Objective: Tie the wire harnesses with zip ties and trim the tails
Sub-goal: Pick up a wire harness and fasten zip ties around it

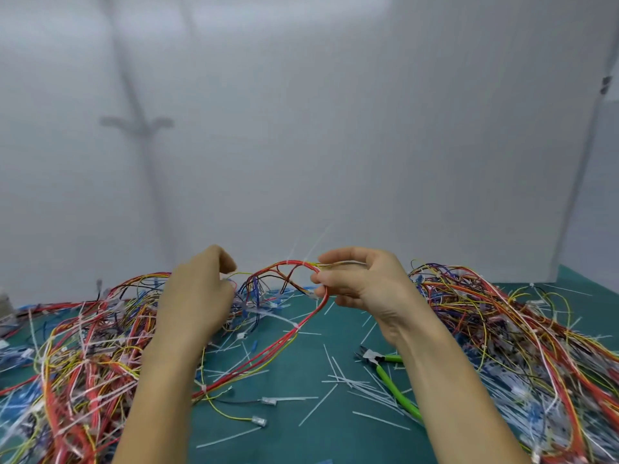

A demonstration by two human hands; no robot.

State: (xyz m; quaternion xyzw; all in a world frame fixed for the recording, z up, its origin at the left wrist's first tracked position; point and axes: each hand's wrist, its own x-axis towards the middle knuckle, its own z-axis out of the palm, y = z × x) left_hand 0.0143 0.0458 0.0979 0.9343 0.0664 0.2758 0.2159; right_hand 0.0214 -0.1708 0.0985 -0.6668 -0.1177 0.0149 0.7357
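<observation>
Pale grey wall panels (pixel 335 128) stand behind a teal-green bench (pixel 301 430), which carries tangled piles of multicoloured wire harnesses (pixel 519 329) on either side.

Between the piles, one red-and-yellow wire harness (pixel 284 339) rises off the bench and arches between the hands. The right hand (pixel 361 279) pinches the bundle with curled fingers. The left hand (pixel 197 296) curls round its thinner branch wires.

Green-handled flush cutters (pixel 390 376) lie by the right forearm. A white zip tie (pixel 303 262) sits at the top of the arch with its tail pointing up.

The step looks like cinching. Keep the wires parallel and pull the tie snug, then cut flush at the head.

The back of the left hand hides its fingertips. Blur smears the tie's head and the short cut white tails (pixel 351 383). Both piles run out of view.
</observation>
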